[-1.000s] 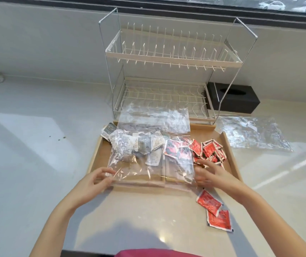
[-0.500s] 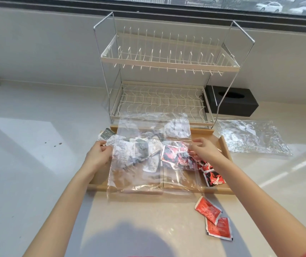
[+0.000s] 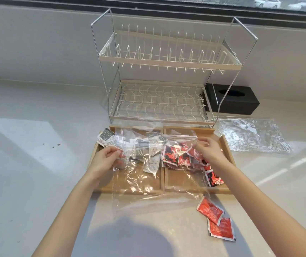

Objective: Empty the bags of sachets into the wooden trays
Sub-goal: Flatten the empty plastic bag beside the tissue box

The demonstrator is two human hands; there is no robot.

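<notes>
A clear plastic bag (image 3: 148,182) lies over the two-part wooden tray (image 3: 162,190), its near end hanging past the tray's front edge. Inside it are white and grey sachets (image 3: 144,151) on the left and red sachets (image 3: 176,154) on the right. My left hand (image 3: 105,160) pinches the bag's left side. My right hand (image 3: 208,151) grips its upper right part over the red sachets. More red sachets (image 3: 213,178) lie in the right compartment. A grey sachet (image 3: 106,139) sticks out at the tray's far left corner.
Two red sachets (image 3: 217,219) lie on the counter in front of the tray. An empty clear bag (image 3: 252,134) lies to the right. A wire dish rack (image 3: 163,75) stands right behind the tray, with a black tissue box (image 3: 235,101) beside it.
Both hands moved from the bag's near edge up to its far part, and the bag has been pulled toward me, its near end now past the tray's front.
</notes>
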